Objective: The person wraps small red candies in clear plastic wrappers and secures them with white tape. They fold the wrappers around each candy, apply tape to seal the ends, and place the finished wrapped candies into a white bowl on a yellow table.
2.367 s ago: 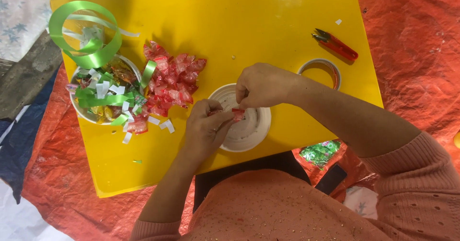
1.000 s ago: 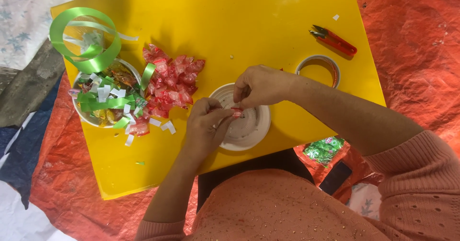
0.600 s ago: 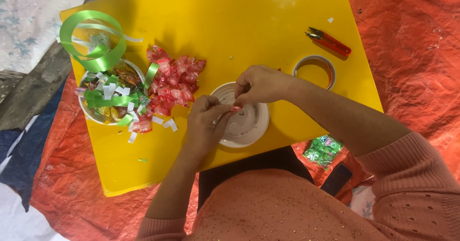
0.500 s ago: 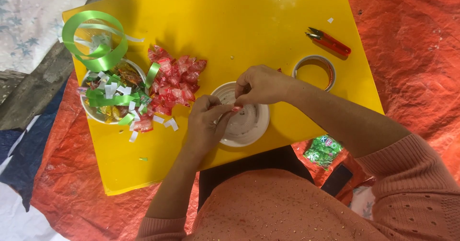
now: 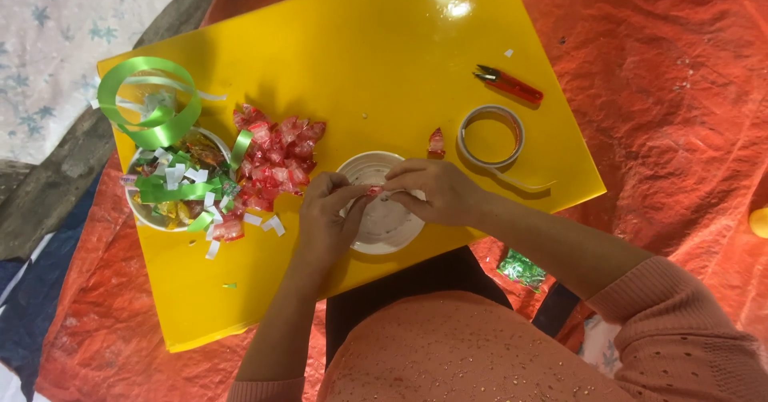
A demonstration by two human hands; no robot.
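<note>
Orange tarp (image 5: 672, 90) covers the floor, wrinkled, under everything. On it sits a square yellow surface (image 5: 360, 58), turned at an angle to the person. A person in a salmon sweater leans over its near edge.

Left side of the surface: a bowl (image 5: 144, 210) stuffed with wrappers and paper scraps, a loop of green ribbon (image 5: 148, 106) touching its far rim. Just beside the bowl, a heap of red wrapped candies (image 5: 276, 158). White paper strips lie scattered near it.

Near edge, centre: a white round dish (image 5: 384, 226). Both hands meet directly over it. Left hand (image 5: 328, 218) and right hand (image 5: 436, 194) each pinch one end of a small red candy piece (image 5: 374, 190), fingertips closed tight on it, held just above the dish.

Right side: a tape roll (image 5: 490, 136), a single red candy (image 5: 436, 143) just beside it, and a red-handled snipper (image 5: 508, 86) further off.
</note>
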